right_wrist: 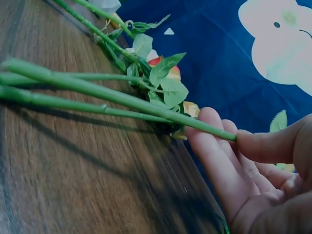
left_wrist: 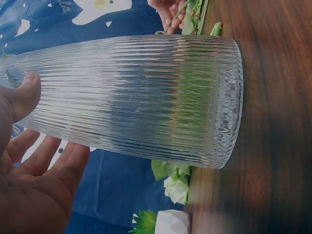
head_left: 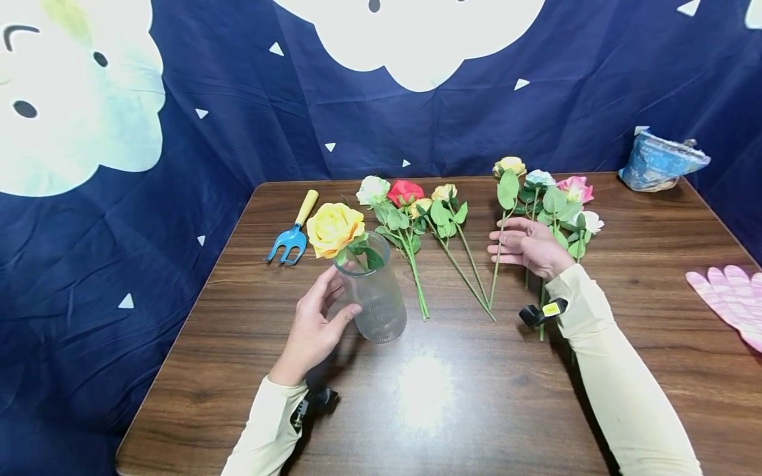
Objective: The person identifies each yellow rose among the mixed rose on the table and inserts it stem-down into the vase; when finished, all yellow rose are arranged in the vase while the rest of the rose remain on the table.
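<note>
My left hand (head_left: 318,324) holds a clear ribbed glass vase (head_left: 381,307) at its upper left side. In the left wrist view, thumb and fingers lie on opposite sides of the vase (left_wrist: 136,102). One large yellow rose (head_left: 335,229) stands in it, its bloom above the rim. My right hand (head_left: 532,248) pinches the green stem (right_wrist: 146,105) of a pale yellow rose (head_left: 509,166) between thumb and fingers. Two small yellow-orange roses (head_left: 444,192) lie left of that hand, their stems crossing near the held stem's lower end.
Red and white roses (head_left: 406,192) lie behind the vase. Pink, blue and white roses (head_left: 575,190) lie beyond the right hand. A blue hand fork (head_left: 290,241) is at left, a blue bag (head_left: 661,162) and pink glove (head_left: 732,301) at right. A white faceted pot (left_wrist: 173,223) holds a green plant.
</note>
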A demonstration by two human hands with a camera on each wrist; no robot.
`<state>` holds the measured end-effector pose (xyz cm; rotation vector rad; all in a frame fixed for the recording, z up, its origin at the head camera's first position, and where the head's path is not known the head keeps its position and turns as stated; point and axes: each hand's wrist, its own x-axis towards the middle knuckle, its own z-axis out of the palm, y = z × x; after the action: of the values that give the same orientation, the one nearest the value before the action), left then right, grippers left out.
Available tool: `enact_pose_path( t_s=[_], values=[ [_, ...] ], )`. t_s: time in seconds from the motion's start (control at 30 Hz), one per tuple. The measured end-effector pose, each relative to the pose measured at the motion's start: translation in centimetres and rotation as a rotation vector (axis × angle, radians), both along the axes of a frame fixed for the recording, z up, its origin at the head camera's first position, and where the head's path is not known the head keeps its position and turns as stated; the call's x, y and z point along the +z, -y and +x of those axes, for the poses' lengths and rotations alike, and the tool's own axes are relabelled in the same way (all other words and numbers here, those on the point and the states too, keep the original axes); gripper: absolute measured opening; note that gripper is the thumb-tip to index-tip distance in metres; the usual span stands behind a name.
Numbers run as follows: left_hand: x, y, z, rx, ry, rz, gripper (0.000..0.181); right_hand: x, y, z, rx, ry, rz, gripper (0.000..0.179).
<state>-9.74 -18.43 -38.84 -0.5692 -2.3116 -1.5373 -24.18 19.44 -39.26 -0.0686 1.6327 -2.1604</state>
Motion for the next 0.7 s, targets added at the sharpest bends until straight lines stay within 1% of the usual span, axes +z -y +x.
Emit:
enact_pose_path(
  t_s=[0.13,0.33,0.5,0.7],
  values=[
    [-0.03,0.03,0.01,0.000,-0.002,-0.006,0.071,0.11,0.10,0.14,-0.057,0.002,-0.090,0.018],
    [0.05,0.07,-0.04,-0.001,-0.006,-0.011,0.070,0.37,0.23,0.41,-0.142,-0.023,-0.225,0.018],
    [0.05,0.05,-0.03,-0.005,0.007,-0.004,0.070,0.49,0.26,0.59,-0.209,-0.037,-0.293,0.017],
    [0.01,0.05,0.03,-0.001,0.020,-0.002,0.071,0.60,0.43,0.59,-0.287,-0.062,-0.340,0.020]
  ],
)
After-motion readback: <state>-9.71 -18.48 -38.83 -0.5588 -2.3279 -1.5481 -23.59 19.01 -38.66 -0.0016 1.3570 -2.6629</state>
